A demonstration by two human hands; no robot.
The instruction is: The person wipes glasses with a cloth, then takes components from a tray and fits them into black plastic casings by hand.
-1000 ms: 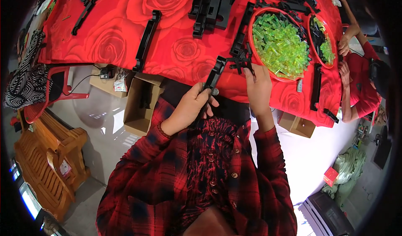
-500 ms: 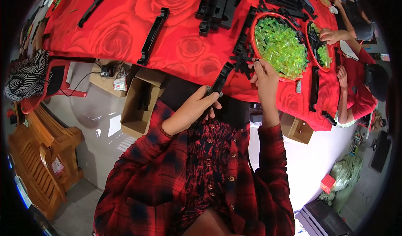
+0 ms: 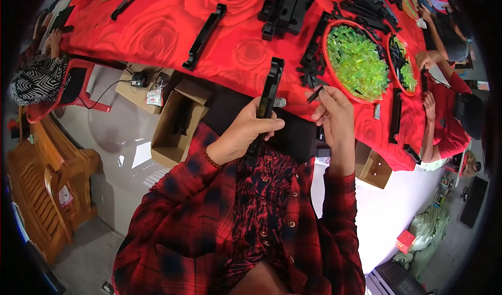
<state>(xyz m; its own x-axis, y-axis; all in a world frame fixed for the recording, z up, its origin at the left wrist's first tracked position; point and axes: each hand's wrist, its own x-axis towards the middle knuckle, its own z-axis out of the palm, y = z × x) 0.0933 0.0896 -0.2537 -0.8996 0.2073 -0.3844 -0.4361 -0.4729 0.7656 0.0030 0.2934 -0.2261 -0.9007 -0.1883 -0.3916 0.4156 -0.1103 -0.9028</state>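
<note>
My left hand (image 3: 248, 129) is closed round a long black plastic channel piece (image 3: 271, 83), held nearly upright over my lap at the table's near edge. Its thumb lies across the piece. Between the thumb and fingers of my right hand (image 3: 336, 112) is a small black strip (image 3: 315, 94), apart from the channel piece. Just beyond that hand lies a pile of small black strips (image 3: 311, 75). A red-rimmed basket (image 3: 328, 59) full of yellow-green translucent pieces (image 3: 355, 59) stands to the right of the pile.
Another black channel piece (image 3: 205, 37) lies on the red rose-patterned tablecloth (image 3: 157, 38), with a stack of black parts (image 3: 285, 10) beyond. A second basket (image 3: 402, 65) stands at right, near a co-worker's hand (image 3: 430, 58). A cardboard box (image 3: 167, 133) is below the table's edge.
My right hand has drawn back from the pile of strips with one strip now plainly in its fingers. My left hand has turned the channel piece more upright. The whole view has shifted slightly.
</note>
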